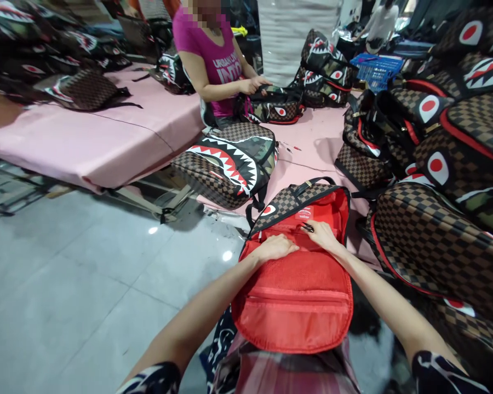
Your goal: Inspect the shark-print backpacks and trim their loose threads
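An unzipped backpack (293,323) lies in front of me, its red-lined flap folded down toward my lap. The outside is brown and black check with a shark eye. My left hand (277,246) is closed on the red lining at the left of the opening, its fingertips partly hidden in the cloth. My right hand (324,236) is inside the opening, just right of the left one. Between its thumb and fingers is a small dark tool (308,227), which looks like thread snips. A white-printed label (304,213) shows on the lining behind it.
A shark-mouth backpack (230,161) lies beyond on the pink-covered table (308,145). Several checked backpacks (443,235) are piled close on my right. Across the table a person (211,65) handles another backpack (271,104). A blue basket (376,71) stands farther back.
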Demonstrator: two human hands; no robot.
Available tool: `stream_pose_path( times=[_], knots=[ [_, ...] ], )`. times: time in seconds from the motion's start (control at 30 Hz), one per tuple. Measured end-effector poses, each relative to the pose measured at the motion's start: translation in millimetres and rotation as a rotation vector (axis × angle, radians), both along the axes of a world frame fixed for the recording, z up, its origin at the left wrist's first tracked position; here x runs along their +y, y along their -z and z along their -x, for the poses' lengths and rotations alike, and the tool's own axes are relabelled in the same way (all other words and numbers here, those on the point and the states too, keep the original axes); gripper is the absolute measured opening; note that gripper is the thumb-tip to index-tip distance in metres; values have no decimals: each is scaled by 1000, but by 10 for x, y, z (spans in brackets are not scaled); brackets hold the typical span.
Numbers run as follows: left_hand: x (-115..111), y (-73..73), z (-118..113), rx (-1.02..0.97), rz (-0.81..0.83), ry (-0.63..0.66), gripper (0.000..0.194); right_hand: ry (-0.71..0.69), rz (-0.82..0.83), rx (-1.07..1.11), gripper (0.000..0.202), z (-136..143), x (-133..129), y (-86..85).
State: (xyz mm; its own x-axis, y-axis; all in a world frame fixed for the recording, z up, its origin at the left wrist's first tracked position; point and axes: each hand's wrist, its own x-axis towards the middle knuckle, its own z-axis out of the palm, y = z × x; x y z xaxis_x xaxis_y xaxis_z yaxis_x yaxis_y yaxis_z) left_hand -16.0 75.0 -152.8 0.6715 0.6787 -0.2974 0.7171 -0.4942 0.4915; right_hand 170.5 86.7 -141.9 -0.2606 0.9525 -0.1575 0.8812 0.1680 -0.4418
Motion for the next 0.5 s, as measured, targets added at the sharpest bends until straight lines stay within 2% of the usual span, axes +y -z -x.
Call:
stream_pose_path(
  times=[0.1,0.17,0.27,0.37,0.43,0.5],
  knots=[
    [8,31,-15,16,-6,-83,39,-170,18,-25,32,214,208,72],
    [48,66,3,33,-27,-173,36,-223,34,-61,37,287,241,88],
    [163,118,129,81,-101,-369,37,-205,63,-143,37,286,149,88],
    [311,171,339,118,-182,-549,31,-153,87,-229,32,172,-55,84],
    [389,222,450,125,-192,-593,32,-116,104,-274,31,70,-193,86],
    [435,286,496,132,-164,-571,33,-77,119,-307,32,-18,-292,95]
  ],
)
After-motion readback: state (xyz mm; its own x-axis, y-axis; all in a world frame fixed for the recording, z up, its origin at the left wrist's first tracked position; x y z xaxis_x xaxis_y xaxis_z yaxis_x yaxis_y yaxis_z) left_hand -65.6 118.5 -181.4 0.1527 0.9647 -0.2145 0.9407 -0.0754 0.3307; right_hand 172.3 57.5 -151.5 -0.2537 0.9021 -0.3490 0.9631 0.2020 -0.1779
